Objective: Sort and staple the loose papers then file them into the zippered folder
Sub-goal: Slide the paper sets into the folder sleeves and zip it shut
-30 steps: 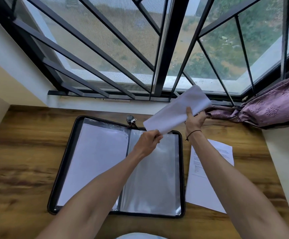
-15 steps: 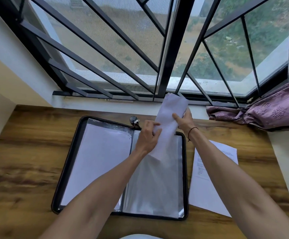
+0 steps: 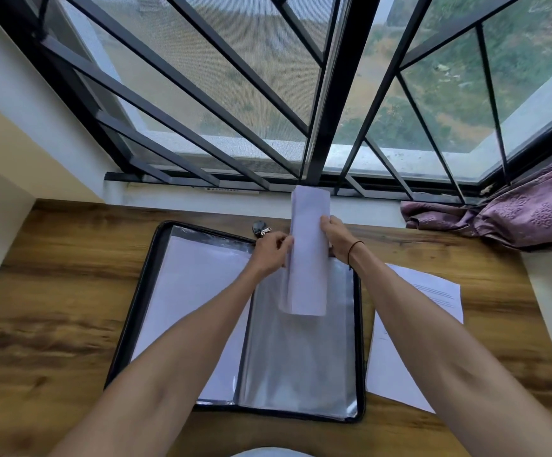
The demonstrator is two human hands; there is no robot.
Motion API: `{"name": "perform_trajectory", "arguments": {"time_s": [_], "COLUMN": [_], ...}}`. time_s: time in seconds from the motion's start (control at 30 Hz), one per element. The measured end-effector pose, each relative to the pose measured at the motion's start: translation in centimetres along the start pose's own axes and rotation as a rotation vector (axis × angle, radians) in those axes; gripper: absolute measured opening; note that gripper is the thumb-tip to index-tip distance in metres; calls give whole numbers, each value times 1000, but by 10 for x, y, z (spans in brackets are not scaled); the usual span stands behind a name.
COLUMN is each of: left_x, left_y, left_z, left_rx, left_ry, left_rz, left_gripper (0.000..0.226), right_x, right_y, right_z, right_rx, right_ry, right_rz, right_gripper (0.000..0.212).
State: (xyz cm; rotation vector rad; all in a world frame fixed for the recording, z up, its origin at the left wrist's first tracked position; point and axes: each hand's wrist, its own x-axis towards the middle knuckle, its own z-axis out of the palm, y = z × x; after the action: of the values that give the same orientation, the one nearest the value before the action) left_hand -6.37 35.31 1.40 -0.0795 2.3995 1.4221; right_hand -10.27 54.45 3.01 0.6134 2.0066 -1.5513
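Note:
A black zippered folder [image 3: 142, 291] lies open on the wooden desk, with a white sheet in its left sleeve and clear plastic sleeves [image 3: 297, 357] on the right. Above the right sleeves I hold a white sheaf of papers [image 3: 309, 258] upright and nearly edge-on. My left hand [image 3: 269, 255] pinches its left edge and my right hand [image 3: 337, 239] grips its right edge. The sheaf's lower end hangs over the top of the plastic sleeves. A loose printed sheet [image 3: 432, 301] lies on the desk right of the folder, partly under my right forearm.
The zipper pull [image 3: 261, 229] sits at the folder's top edge. A purple cloth [image 3: 515, 209] is bunched on the sill at the right. A barred window runs along the back, walls close in on both sides. Bare wood [image 3: 53, 308] shows left of the folder.
The sheaf has swung from a slanted, flat-on pose at upper right to upright over the right sleeves. Both hands came closer together and moved slightly left.

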Motion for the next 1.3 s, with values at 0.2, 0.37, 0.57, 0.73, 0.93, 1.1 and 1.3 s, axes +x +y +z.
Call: {"name": "perform_trajectory", "arguments": {"time_s": [0.2, 0.37, 0.57, 0.73, 0.93, 1.1, 1.3], "left_x": [3, 0, -5, -10, -12, -10, -15], "left_y": [-1, 9, 10, 4, 4, 6, 8], "left_z": [-4, 7, 13, 8, 17, 24, 34], "left_rx": [-11, 47, 63, 124, 164, 118, 191], "left_ry": [15, -125, -138, -172, -180, -147, -244], "left_rz": [25, 217, 183, 248, 253, 212, 262], "left_gripper": [21, 26, 26, 17, 14, 8, 26], "right_x": [-11, -2, 0, 17, 26, 23, 19], "right_y": [-15, -22, -21, 7, 26, 24, 12], "right_z": [20, 30, 23, 2, -4, -26, -40], "right_rx": [-373, -376, -451, -97, 181, 88, -181], "right_ry": [196, 205, 317, 315, 282, 97, 74], "right_rz": [-237, -101, -106, -176, -131, 45, -111], "right_gripper": [133, 121, 45, 25, 32, 37, 77]}}
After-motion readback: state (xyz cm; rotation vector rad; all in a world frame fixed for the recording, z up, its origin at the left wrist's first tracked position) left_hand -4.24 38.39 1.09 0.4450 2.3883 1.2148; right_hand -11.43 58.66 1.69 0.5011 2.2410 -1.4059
